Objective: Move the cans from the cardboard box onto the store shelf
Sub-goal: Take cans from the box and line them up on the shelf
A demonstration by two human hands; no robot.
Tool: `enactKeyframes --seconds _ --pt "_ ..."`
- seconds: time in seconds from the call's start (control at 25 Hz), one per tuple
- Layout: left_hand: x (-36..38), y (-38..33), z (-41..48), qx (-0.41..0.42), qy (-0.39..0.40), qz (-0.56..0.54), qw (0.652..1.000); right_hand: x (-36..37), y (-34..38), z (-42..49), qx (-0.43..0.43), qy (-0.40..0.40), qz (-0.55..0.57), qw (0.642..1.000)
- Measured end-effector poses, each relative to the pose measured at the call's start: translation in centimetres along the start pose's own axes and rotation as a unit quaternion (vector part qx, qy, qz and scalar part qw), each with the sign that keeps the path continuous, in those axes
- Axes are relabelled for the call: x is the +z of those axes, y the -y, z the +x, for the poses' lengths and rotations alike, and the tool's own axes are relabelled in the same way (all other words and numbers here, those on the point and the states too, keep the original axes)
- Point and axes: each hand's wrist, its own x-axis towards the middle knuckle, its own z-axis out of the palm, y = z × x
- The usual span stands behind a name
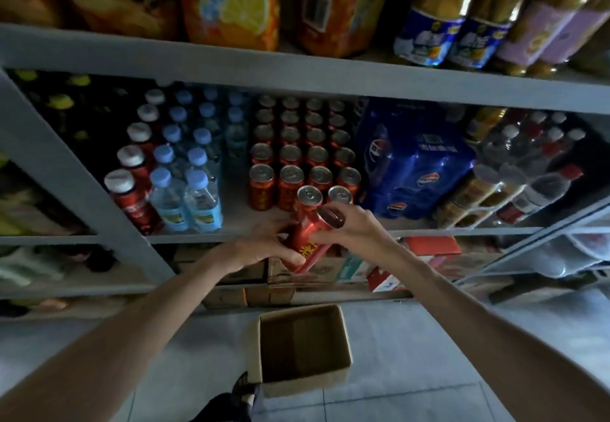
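Note:
A red can (pixel 305 240) lies tilted between both hands at the front edge of the middle shelf (pixel 237 220). My left hand (pixel 264 243) grips its lower side and my right hand (pixel 353 226) wraps its upper end. Behind it, several rows of matching red cans (pixel 298 154) stand upright on the shelf, with two more (pixel 325 197) at the front. The cardboard box (pixel 302 345) sits open on the floor below, and its inside looks empty.
Blue-capped water bottles (pixel 188 170) and red bottles (pixel 132 187) stand left of the cans. A blue shrink-wrapped pack (pixel 416 167) is to the right. Cartons (pixel 429 256) fill the lowest shelf. A grey upright (pixel 66 170) slants at the left. A foot (pixel 241 392) is beside the box.

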Motion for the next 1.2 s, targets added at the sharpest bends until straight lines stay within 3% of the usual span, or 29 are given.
enactKeyframes --seconds 0.12,0.24,0.44,0.68,0.8,1.2 --pt "-1.7 1.3 0.8 -0.026 -0.134 0.024 0.990 1.6 2.8 3.3 -0.096 -0.041 -0.194 0.975" --pt "-3.4 3.4 1.9 -0.067 -0.224 0.141 0.962 2.7 3.8 6.9 -0.124 -0.062 -0.259 0.956" --pt "-4.5 5.3 2.2 -0.195 -0.134 0.297 0.925 4.4 2.9 10.5 -0.106 -0.058 -0.335 0.935" --pt "-4.7 6.3 3.3 -0.201 -0.077 0.369 0.904 6.7 2.2 11.0 -0.107 -0.074 -0.435 0.891" --pt "-4.3 6.8 3.9 -0.188 -0.082 0.416 0.886 7.3 2.1 11.0 -0.104 -0.077 -0.429 0.894" --pt "-3.7 6.8 4.4 -0.201 -0.067 0.415 0.885 7.3 1.7 10.9 -0.091 -0.103 -0.424 0.895"
